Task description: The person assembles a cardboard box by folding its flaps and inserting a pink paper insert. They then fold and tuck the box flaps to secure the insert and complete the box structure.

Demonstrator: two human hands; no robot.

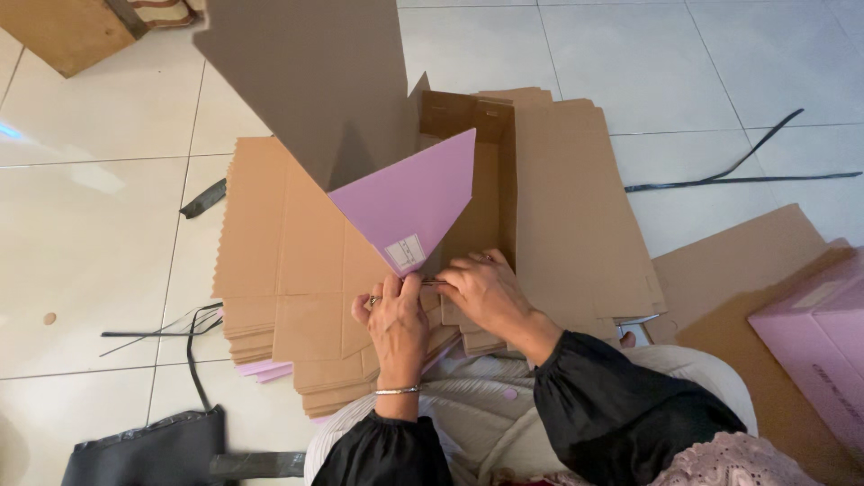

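You sit on the tiled floor (90, 216) with a half-folded box (405, 193) in front of you, pink on the outside and brown inside. It stands on a stack of flat cardboard blanks (288, 261) that spreads across the tiles just ahead of your knees.

Your left hand (396, 319) is closed on the near edge of the box, thumb and fingers pinching the cardboard just below the pink flap. A ring shows on one finger and a thin bracelet on the wrist. Your right hand (486, 288) lies just beside it, fingers curled down over the same edge and pressing on it; the two hands almost touch. Something thin and dark sits between the fingertips, too small to tell what it is.

The pink flap points up and to the right, with a small white label near its lower corner. A large grey-brown flap (306, 81) rises behind it towards the camera, and the open brown inside of the box shows to the right of it.

Black straps (738, 171) lie on the tiles at upper right, well apart from the stack. More thin black straps (171, 328) lie to the left of the stack, and a black bag (153, 450) sits at lower left. A finished pink box (819, 346) rests on a loose cardboard sheet (729, 270) at your right. A wooden piece (67, 31) shows in the upper left corner.
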